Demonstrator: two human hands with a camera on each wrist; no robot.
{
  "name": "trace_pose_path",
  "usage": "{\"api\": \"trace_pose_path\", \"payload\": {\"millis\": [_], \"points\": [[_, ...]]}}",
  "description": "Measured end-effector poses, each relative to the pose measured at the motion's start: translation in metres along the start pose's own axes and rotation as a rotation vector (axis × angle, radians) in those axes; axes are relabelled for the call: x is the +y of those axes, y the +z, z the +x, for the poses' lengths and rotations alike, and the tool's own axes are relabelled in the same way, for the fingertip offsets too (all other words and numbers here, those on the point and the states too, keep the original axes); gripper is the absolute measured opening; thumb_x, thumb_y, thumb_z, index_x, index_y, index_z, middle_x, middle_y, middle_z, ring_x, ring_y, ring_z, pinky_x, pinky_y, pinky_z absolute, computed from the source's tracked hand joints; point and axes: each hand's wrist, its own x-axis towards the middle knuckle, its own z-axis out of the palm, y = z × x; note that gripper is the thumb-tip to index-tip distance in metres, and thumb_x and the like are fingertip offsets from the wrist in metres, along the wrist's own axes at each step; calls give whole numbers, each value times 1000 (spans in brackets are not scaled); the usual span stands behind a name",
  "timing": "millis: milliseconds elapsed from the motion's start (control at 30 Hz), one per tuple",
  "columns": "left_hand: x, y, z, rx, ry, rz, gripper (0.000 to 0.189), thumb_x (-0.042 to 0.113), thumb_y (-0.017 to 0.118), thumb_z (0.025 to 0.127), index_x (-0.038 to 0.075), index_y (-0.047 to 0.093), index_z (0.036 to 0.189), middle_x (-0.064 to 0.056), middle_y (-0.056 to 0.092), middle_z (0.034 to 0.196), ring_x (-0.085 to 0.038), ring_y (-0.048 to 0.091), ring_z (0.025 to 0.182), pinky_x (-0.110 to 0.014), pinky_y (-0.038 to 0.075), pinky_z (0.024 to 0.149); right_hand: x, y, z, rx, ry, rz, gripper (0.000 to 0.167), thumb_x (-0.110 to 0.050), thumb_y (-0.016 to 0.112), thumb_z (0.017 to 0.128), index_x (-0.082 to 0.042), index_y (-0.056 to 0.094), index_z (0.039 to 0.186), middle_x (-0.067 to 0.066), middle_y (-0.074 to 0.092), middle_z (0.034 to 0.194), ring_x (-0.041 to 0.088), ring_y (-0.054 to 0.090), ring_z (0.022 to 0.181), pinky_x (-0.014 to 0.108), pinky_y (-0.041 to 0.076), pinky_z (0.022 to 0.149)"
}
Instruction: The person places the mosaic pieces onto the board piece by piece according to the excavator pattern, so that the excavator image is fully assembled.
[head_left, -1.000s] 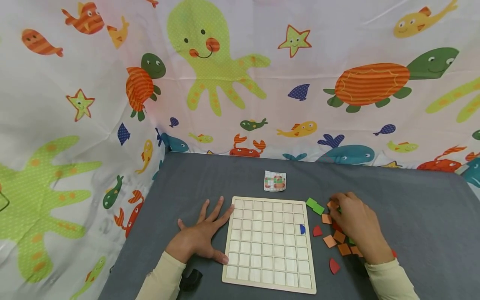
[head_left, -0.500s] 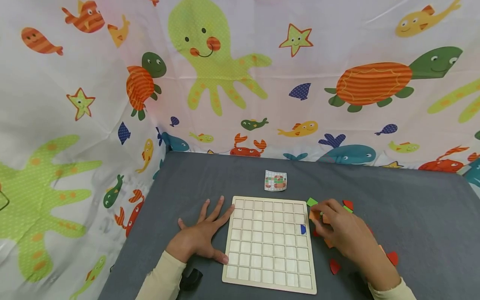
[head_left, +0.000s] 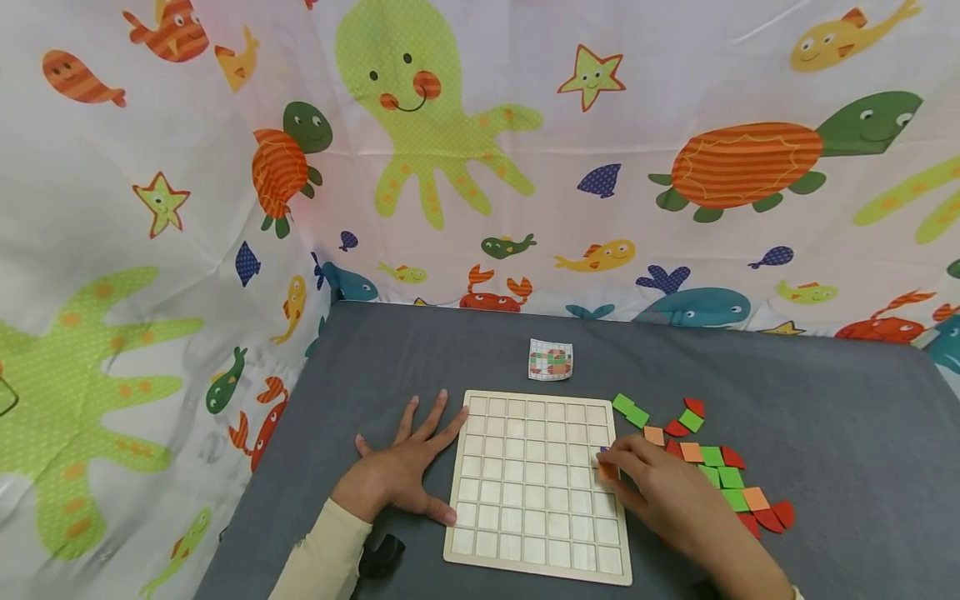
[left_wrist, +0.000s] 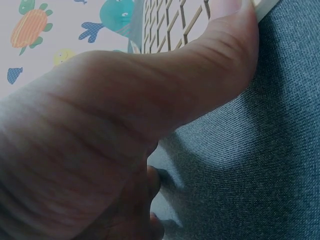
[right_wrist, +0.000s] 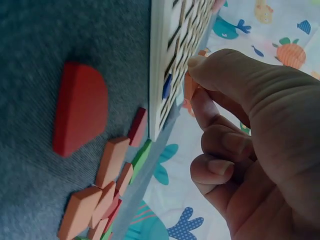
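Observation:
A pale wooden grid board with many square cells lies on the grey cloth. Spread fingers of my left hand rest at its left side, the thumb on the frame near the lower left. My right hand pinches an orange tile between thumb and forefinger, over the right-hand columns of the board. Close by sits a small blue piece in a cell of the right column, mostly hidden by the fingers in the head view.
Right of the board lie several loose green tiles, orange tiles and red rounded pieces. A small printed grid card lies behind the board. A black object is beside the left sleeve. Sea-animal fabric hangs behind.
My right hand has come from the loose pieces leftward to the board, bringing an orange tile. The left hand stays in place.

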Motion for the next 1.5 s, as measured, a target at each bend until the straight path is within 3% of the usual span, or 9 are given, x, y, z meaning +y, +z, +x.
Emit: {"api": "trace_pose_path", "payload": {"millis": [267,767,1500], "points": [[1,0,0,1,5,-4,139,65,96,60,47,12,169,10,-9,178,-35,-14,163,-100,-2,94,-1,5,-2,-10,-42,0,38,-17,98,76,-21,80,110,-2,68,107,8,65,83,25,60,66],[0,0,0,-5,-2,-8,139,65,96,60,49,12,169,12,-9,178,-34,-14,163,-99,-3,94,1,10,-2,-58,-52,-6,32,-17,93,82,-19,81,112,-4,66,105,6,63,82,25,57,65],[0,0,0,4,1,-8,139,65,97,60,48,12,169,11,-9,178,-35,-15,163,-99,-3,93,0,10,-1,-41,-64,-11,34,-16,94,80,-18,82,111,-4,67,106,7,63,80,25,58,65]]}}
